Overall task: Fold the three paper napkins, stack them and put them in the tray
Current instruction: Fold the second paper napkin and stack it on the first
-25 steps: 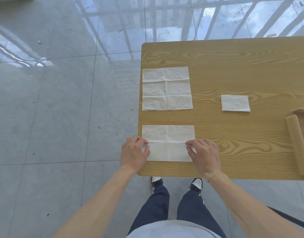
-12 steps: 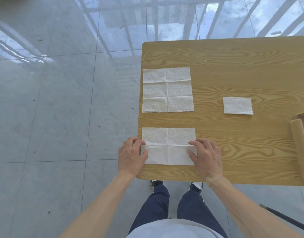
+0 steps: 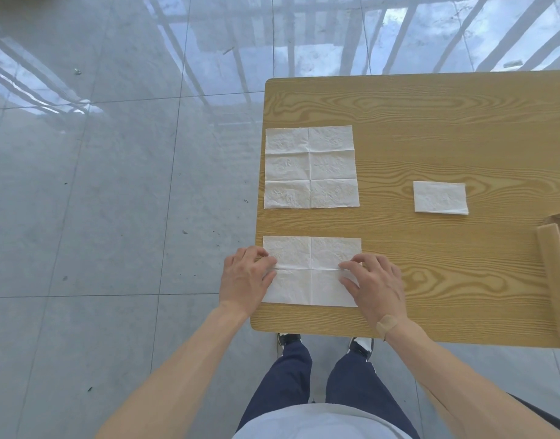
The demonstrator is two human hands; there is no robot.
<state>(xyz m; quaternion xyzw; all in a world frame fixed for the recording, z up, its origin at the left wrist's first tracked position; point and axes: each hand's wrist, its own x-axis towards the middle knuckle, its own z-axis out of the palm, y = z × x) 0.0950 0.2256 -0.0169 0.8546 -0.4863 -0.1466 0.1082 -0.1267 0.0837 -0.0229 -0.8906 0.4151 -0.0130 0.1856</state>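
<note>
Three white paper napkins lie on the wooden table [image 3: 430, 122]. The near napkin [image 3: 310, 280] lies by the front left corner, its near third folded over onto the middle. My left hand [image 3: 245, 280] holds that flap's left end and my right hand [image 3: 375, 285] its right end, fingertips on the flap's far edge. An unfolded napkin [image 3: 310, 167] lies flat behind it. A small folded napkin [image 3: 440, 198] rests alone further right. The wooden tray [image 3: 554, 280] shows only partly at the right edge.
The table's left and front edges run close to the near napkin. Bare wood lies between the napkins and the tray. Glossy grey floor tiles fill the left side, and my legs and shoes show below the front edge.
The raised near flap has come down flat onto the napkin. Both hands have lowered and spread along its ends. The other two napkins have not moved.
</note>
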